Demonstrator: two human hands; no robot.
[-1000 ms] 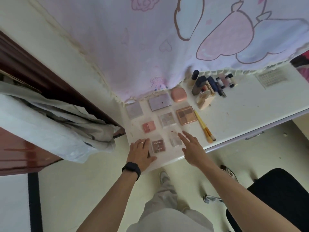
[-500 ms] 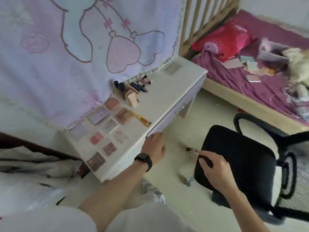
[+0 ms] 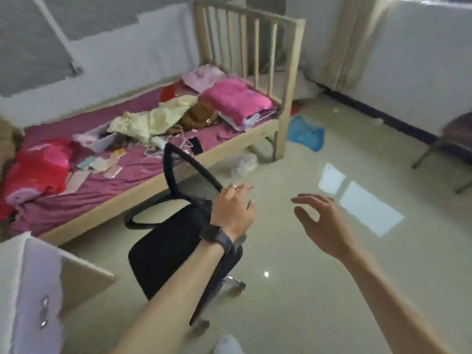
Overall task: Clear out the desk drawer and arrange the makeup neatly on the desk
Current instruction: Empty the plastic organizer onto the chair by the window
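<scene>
The view faces away from the desk top, and no makeup on it shows. Only the white desk corner shows at the lower left, with a pale drawer front and its metal handle. My left hand, wearing a dark watch and a ring, hovers in front of the top edge of the black office chair's back; its fingers are loosely extended and hold nothing. My right hand is raised over the floor with spread, relaxed fingers, empty.
The black office chair stands between the desk and a wooden bed strewn with clothes and small items. A blue bag and a clear container lie on the floor. Another chair stands at the right edge.
The view has swung right from the desk top to the room. My left hand left the desk edge and now sits by the chair back. My right hand let go of the chair.
</scene>
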